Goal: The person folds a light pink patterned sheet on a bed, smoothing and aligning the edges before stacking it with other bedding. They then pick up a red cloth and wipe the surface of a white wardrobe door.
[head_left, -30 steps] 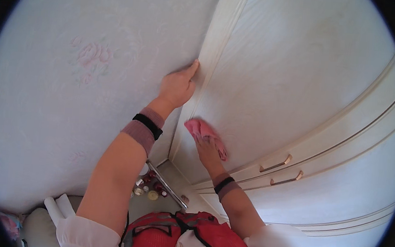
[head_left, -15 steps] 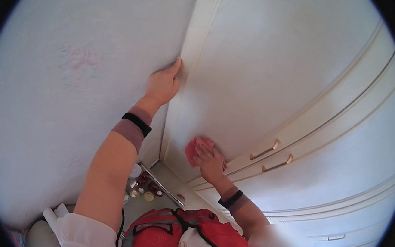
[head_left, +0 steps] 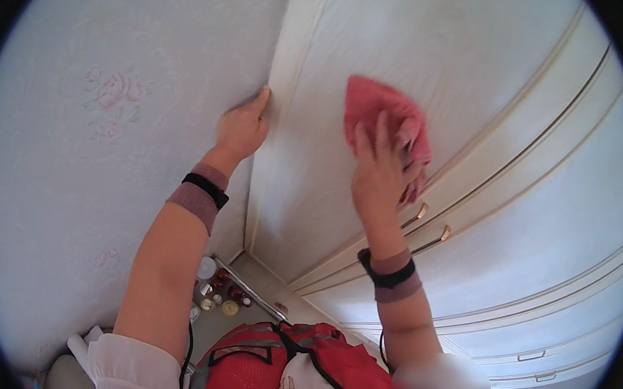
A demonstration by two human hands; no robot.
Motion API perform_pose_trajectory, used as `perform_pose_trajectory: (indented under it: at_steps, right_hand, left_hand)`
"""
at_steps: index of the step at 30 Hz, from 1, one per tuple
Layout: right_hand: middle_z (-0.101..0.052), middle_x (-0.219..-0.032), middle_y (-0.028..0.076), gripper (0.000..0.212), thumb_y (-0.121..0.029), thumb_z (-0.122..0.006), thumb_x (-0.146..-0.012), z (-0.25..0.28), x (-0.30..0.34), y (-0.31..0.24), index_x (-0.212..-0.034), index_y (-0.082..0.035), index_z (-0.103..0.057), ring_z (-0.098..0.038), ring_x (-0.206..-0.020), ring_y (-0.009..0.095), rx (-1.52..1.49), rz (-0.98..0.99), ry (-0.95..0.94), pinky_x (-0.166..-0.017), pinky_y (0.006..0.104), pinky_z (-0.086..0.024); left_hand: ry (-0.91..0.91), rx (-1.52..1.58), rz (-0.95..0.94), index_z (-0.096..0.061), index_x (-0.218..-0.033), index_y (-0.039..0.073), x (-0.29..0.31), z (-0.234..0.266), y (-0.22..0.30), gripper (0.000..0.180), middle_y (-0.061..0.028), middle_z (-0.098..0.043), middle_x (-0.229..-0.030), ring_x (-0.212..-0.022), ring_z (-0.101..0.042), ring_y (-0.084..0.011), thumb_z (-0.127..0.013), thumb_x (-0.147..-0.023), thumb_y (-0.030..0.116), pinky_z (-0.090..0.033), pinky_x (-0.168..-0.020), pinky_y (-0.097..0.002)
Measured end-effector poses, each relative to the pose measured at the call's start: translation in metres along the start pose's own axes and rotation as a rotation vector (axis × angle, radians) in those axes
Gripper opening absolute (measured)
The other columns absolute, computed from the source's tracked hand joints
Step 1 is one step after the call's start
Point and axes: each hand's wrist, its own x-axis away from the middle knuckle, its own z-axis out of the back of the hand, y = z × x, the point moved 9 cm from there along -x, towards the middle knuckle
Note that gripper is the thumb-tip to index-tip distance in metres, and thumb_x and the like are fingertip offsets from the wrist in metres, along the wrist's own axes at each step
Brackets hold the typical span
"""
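Note:
A pink cloth point(head_left: 377, 108) lies against the pale cabinet door point(head_left: 326, 188), partly bunched on its right side. My right hand point(head_left: 385, 164) presses on it with fingers spread over the fabric, holding it to the panel. Where the flowered wall meets the cabinet's side frame point(head_left: 286, 68), my left hand point(head_left: 243, 127) rests with its index finger stretched upward. Nothing shows in that hand, and its lower fingers are partly hidden.
Two metal handles point(head_left: 429, 238) stick out along the door seam, below my right hand. Down by the corner, a shelf with a metal rail point(head_left: 256, 292) holds several small jars and bottles point(head_left: 229, 307). Drawers point(head_left: 532, 365) are at lower right.
My right hand has moved the cloth up and to the right across the door, and more of the cloth is spread out. The left hand remains at the corner.

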Motion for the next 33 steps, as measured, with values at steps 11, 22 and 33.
perform_pose_trajectory:
  at_steps: [11, 22, 33]
  right_hand:
    - [-0.067, -0.12, 0.006, 0.044, -0.014, -0.052, -0.087, -0.175, 0.261, -0.055, -0.13, -0.011, -0.061, -0.064, -0.107, 0.022, -0.239, 0.419, -0.514, -0.105, 0.0483, -0.036]
    - [-0.06, -0.139, 0.009, 0.038, -0.008, -0.062, -0.078, -0.134, 0.273, -0.047, -0.114, -0.015, -0.072, -0.05, -0.135, 0.027, -0.496, 0.192, -0.841, -0.116, 0.054, -0.025]
    - [-0.053, -0.146, 0.014, 0.042, -0.005, -0.059, -0.082, 0.082, 0.015, 0.038, -0.122, -0.012, -0.066, -0.055, -0.127, 0.034, -0.165, -0.049, 0.173, -0.11, 0.0613, -0.021]
  left_hand:
    - [0.014, 0.015, -0.028, -0.046, -0.149, 0.012, 0.0, 0.004, 0.002, 0.068, -0.0136, -0.072, -0.093, -0.081, -0.068, -0.0341, -0.052, -0.081, 0.013, -0.054, -0.075, -0.0465]
    - [0.036, 0.073, -0.043, -0.044, -0.15, 0.013, 0.001, -0.003, -0.007, 0.07, -0.012, -0.071, -0.088, -0.08, -0.067, -0.032, -0.053, -0.081, 0.014, -0.054, -0.076, -0.0442]
    - [0.029, 0.027, -0.02, -0.046, -0.149, 0.017, 0.001, 0.001, -0.007, 0.071, -0.012, -0.072, -0.093, -0.08, -0.068, -0.0314, -0.056, -0.08, 0.014, -0.055, -0.076, -0.0433]
